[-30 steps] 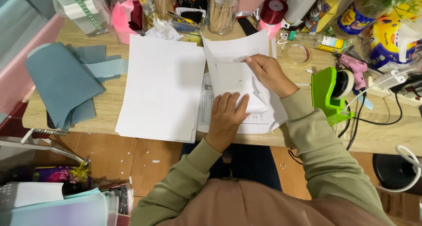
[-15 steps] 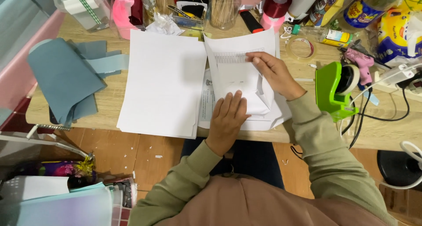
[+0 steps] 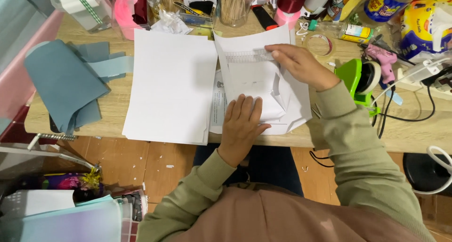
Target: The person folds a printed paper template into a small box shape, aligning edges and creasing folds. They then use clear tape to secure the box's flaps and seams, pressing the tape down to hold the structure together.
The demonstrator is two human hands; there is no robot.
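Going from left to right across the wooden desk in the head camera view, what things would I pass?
Folded blue-grey felt pieces → large blank white paper sheet → left hand pressing on the folded white paper → right hand holding a clear ruler → bright green tape dispenser → pink glue gun.

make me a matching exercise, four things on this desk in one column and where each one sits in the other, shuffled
Things:
1. left hand
2. right hand
3. blue felt
4. green tape dispenser

Places:
A. at the left end of the desk
B. flat on the lower part of the folded paper
C. to the right of the papers, beside the right sleeve
D. on a clear ruler at the top of the folded paper

Pairs: 1-B, 2-D, 3-A, 4-C
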